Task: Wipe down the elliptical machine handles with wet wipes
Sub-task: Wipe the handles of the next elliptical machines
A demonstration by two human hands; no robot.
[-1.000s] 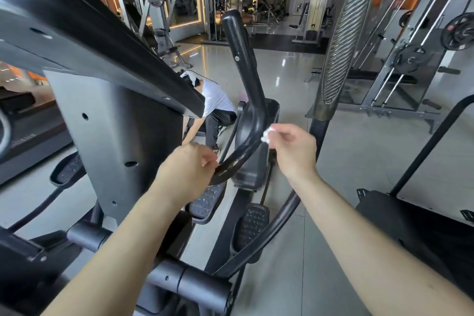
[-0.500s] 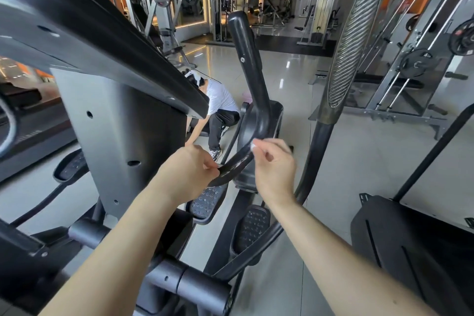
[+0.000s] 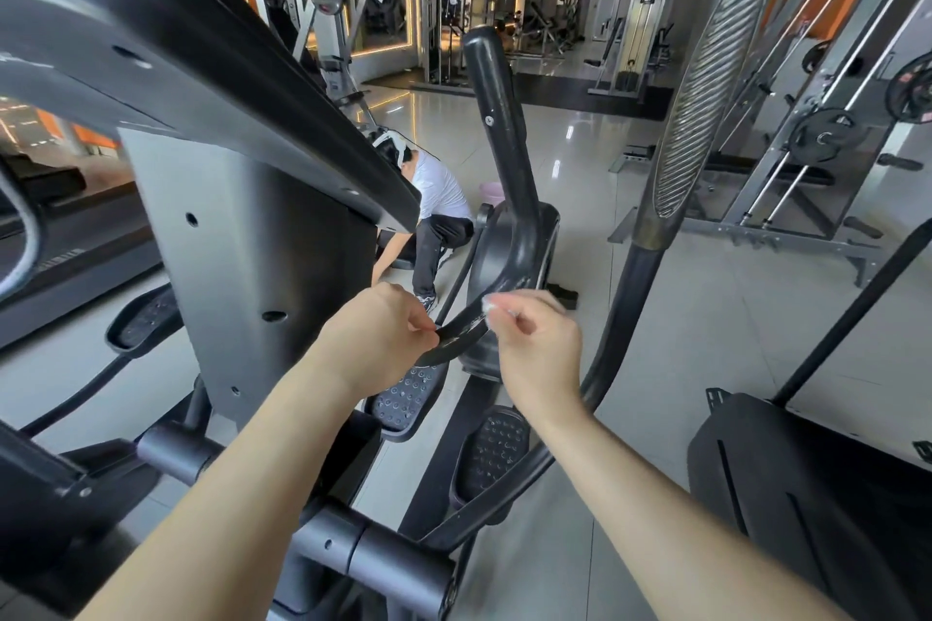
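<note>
A black curved elliptical handle [image 3: 497,141] rises from the middle of the view and bends down toward me. My left hand [image 3: 375,345] grips its lower end, fingers curled round the bar. My right hand [image 3: 537,348] pinches a small white wet wipe [image 3: 490,304] against the handle just right of my left hand. The bar between my hands shows pale wet streaks. Most of the wipe is hidden inside my fingers.
The machine's grey console column [image 3: 252,267] and black top [image 3: 166,66] fill the left. Foot pedals [image 3: 497,454] lie below my hands. A second handle with a ribbed grey grip [image 3: 706,91] stands right. A person [image 3: 439,207] crouches on the floor behind. Weight racks [image 3: 817,141] stand at right.
My right hand slid the wipe down the handle toward my left hand, then came back up a little. My left hand kept its grip on the handle's lower end.
</note>
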